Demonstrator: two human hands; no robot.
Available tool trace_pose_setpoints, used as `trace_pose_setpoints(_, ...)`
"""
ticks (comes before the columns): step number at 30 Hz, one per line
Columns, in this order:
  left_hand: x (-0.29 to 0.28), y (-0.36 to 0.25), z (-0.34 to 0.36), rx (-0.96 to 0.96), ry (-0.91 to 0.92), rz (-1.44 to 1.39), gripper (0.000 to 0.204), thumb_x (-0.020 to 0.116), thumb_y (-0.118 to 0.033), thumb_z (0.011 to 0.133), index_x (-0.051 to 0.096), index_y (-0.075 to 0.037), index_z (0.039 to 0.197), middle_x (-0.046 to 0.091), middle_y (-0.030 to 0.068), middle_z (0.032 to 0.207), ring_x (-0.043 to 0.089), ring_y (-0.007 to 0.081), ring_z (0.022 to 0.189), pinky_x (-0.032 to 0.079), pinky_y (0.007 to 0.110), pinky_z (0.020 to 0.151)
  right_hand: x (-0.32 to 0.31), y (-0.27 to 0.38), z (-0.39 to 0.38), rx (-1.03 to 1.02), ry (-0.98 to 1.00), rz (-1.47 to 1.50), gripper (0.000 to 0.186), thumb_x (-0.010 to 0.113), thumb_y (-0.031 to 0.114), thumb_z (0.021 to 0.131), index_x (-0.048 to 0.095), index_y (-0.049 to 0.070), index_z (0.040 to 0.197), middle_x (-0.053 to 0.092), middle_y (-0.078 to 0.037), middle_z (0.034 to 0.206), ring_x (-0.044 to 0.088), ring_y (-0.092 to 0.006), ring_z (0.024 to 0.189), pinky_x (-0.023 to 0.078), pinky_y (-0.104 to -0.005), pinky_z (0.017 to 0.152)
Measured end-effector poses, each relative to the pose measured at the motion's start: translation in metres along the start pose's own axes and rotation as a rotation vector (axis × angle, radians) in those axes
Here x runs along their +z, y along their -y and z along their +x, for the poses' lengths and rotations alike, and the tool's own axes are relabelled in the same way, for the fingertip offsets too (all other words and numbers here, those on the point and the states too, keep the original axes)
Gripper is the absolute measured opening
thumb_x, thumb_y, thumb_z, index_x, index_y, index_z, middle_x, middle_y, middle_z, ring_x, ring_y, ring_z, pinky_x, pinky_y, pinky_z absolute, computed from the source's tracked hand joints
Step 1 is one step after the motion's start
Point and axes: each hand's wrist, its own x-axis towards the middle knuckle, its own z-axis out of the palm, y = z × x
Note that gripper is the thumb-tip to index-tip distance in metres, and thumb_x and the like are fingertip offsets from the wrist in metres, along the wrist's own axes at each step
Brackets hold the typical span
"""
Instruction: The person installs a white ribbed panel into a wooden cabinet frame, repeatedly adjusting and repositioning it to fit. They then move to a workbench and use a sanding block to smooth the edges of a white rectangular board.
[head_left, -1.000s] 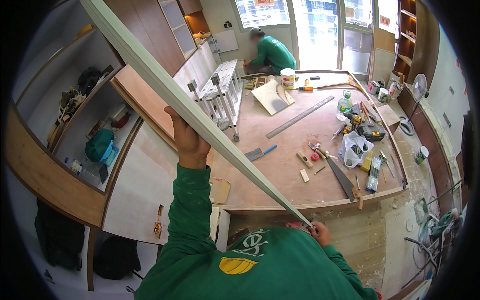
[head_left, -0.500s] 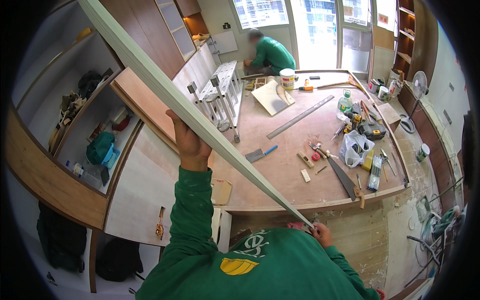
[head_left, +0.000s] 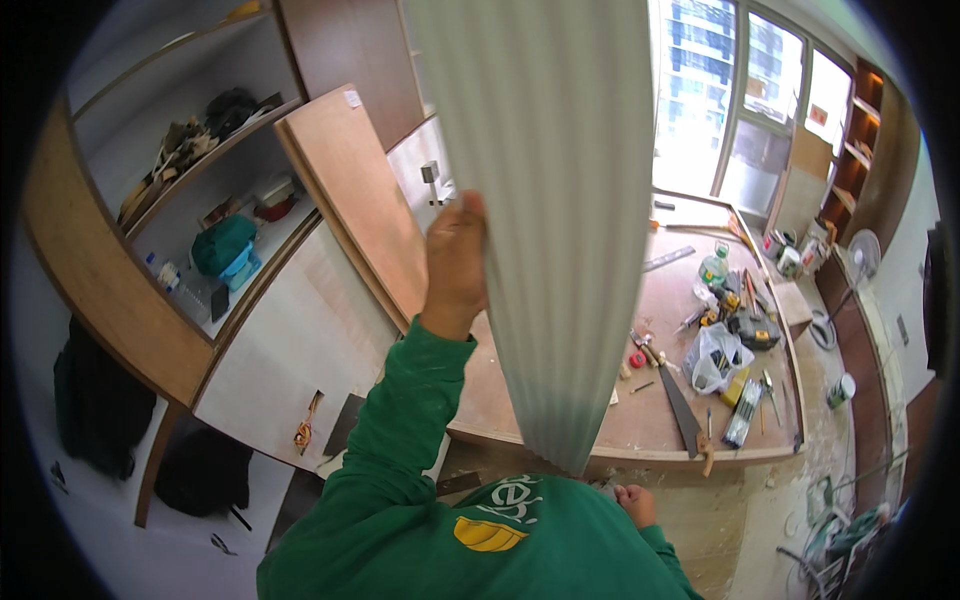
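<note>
A long pale ribbed panel (head_left: 560, 250) rises from near my chest to the top of the view, its broad fluted face toward me. My left hand (head_left: 455, 255), in a green sleeve, is raised and grips the panel's left edge about halfway up. My right hand (head_left: 632, 500) is closed low down by the panel's bottom end, and the grip itself is partly hidden. The panel hides the far middle of the room.
A raised wooden platform (head_left: 650, 420) lies ahead, strewn with a handsaw (head_left: 675, 400), a white plastic bag (head_left: 715, 355) and several tools. A brown board (head_left: 350, 190) leans at left beside shelves holding a green bag (head_left: 222, 245). A fan (head_left: 862, 255) stands at right.
The panel has turned from edge-on to face-on and now fills the middle of the view. My left hand is still on its edge. The person at the back is now hidden.
</note>
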Motion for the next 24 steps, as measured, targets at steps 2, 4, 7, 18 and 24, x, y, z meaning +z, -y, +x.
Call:
trace_pose_setpoints(2, 0.005, 0.004, 0.0, -0.036, 0.061, 0.167, 0.052, 0.062, -0.052, 0.102, 0.07, -0.002, 0.112, 0.07, 0.0018, 0.102, 0.062, 0.01, 0.087, 0.053, 0.027, 0.079, -0.023, 0.032, -0.006, 0.054, 0.093, 0.073, 0.038, 0.071, 0.027, 0.094, 0.064, 0.002, 0.067, 0.062, -0.012, 0.059, 0.063, -0.0211, 0.054, 0.05, -0.0387, 0.054)
trace_pose_setpoints(4, 0.028, 0.003, -0.003, -0.026, 0.117, 0.267, 0.052, 0.067, -0.053, 0.099, 0.071, -0.003, 0.107, 0.068, 0.0006, 0.097, 0.06, 0.0092, 0.085, 0.051, 0.027, 0.076, -0.036, 0.041, -0.003, 0.072, 0.16, 0.206, 0.03, 0.072, 0.021, 0.094, 0.065, 0.002, 0.072, 0.056, -0.005, 0.059, 0.054, -0.0133, 0.052, 0.045, -0.0325, 0.049)
trace_pose_setpoints(7, 0.05, 0.005, -0.004, 0.139, 0.239, 0.399, 0.05, 0.067, -0.05, 0.099, 0.07, -0.002, 0.111, 0.069, 0.0009, 0.094, 0.062, 0.0111, 0.083, 0.052, 0.028, 0.076, -0.081, 0.109, -0.016, -0.035, 0.289, 0.438, 0.016, 0.072, 0.009, 0.092, 0.065, 0.001, 0.08, 0.057, -0.004, 0.064, 0.054, -0.0128, 0.054, 0.045, -0.0295, 0.051)
trace_pose_setpoints(18, 0.149, 0.02, -0.046, 0.187, 0.822, 1.017, 0.057, 0.061, -0.065, 0.092, 0.067, -0.009, 0.101, 0.072, 0.0185, 0.083, 0.07, 0.0426, 0.08, 0.055, 0.053, 0.074, -0.266, 0.307, -0.082, -0.931, -0.538, 0.066, 0.034, 0.078, 0.02, 0.084, 0.06, -0.005, 0.099, 0.066, -0.023, 0.108, 0.061, -0.0422, 0.111, 0.043, -0.0537, 0.103)
trace_pose_setpoints(24, 0.155, 0.026, -0.071, 0.284, 1.153, 1.101, 0.046, 0.069, -0.055, 0.088, 0.071, -0.01, 0.101, 0.074, 0.0146, 0.088, 0.073, 0.0384, 0.087, 0.056, 0.052, 0.075, -0.281, 0.32, -0.038, -0.846, -0.399, -0.889, 0.049, 0.085, 0.022, 0.074, 0.066, 0.001, 0.113, 0.068, -0.018, 0.113, 0.061, -0.0391, 0.112, 0.045, -0.0509, 0.099)
